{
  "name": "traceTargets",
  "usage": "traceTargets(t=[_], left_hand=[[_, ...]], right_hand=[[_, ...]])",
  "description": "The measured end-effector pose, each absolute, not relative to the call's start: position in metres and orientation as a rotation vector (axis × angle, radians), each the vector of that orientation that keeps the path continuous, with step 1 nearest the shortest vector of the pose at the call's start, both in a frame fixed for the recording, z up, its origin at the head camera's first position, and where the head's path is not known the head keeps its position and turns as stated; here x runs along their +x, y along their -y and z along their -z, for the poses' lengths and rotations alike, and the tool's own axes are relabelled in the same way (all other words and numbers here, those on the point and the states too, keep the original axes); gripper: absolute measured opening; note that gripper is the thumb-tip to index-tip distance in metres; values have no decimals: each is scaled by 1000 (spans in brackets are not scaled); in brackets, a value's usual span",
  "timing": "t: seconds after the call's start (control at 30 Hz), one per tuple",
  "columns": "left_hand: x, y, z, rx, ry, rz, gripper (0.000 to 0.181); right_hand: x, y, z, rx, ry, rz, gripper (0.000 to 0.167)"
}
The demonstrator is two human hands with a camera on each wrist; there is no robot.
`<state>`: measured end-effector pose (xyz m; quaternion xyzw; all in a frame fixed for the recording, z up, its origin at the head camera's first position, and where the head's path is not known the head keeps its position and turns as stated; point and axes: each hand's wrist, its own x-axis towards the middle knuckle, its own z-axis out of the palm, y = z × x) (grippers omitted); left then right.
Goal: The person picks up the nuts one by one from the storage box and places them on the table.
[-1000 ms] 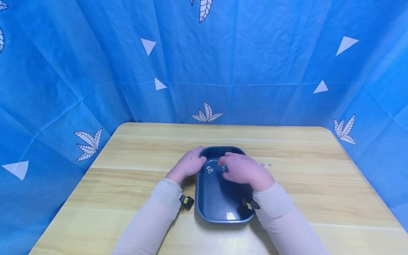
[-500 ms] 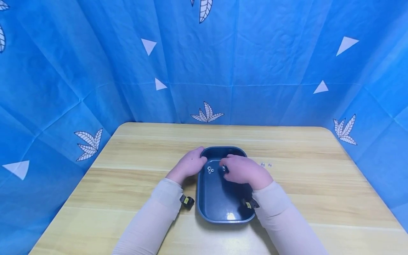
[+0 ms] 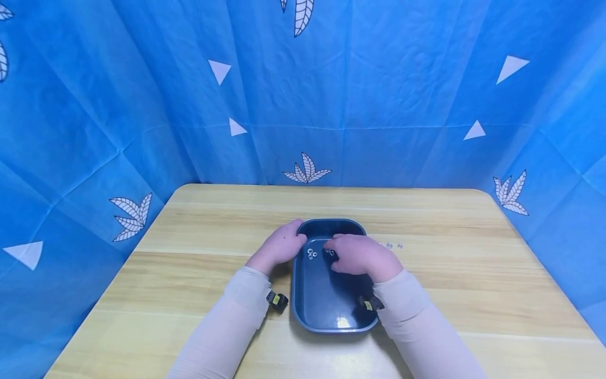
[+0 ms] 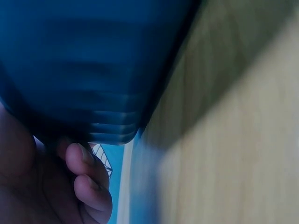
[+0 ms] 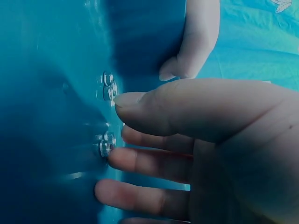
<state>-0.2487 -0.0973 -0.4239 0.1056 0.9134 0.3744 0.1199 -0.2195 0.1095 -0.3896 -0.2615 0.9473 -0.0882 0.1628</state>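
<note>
Your left hand (image 3: 279,243) holds the dark blue, round-cornered, plastic-looking tray (image 3: 322,310) by its far left corner. Hold it steady on the pale wooden bench (image 3: 473,273). Your right hand's (image 3: 362,254) grip is spread, pinching nothing, its fingertips (image 5: 122,159) right by the little bunch of silver metal nuts (image 5: 105,148) near the tray's far edge. Push softly and stay low, so you don't bump the other silver nuts (image 3: 314,254) nearer the left edge.
</note>
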Motion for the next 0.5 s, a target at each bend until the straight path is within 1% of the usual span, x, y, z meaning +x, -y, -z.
traceTargets(t=[0.2,0.33,0.5], left_hand=[[-249,97,424,298,-2675,-1088,55],[-250,97,425,304,-2687,-1068,56],[-250,97,425,303,-2683,-1066,55]], right_hand=[[-219,-107,390,-756,-2702,210,51],[-219,-107,390,-797,-2699,201,47],[-220,-107,394,-877,-2696,203,39]])
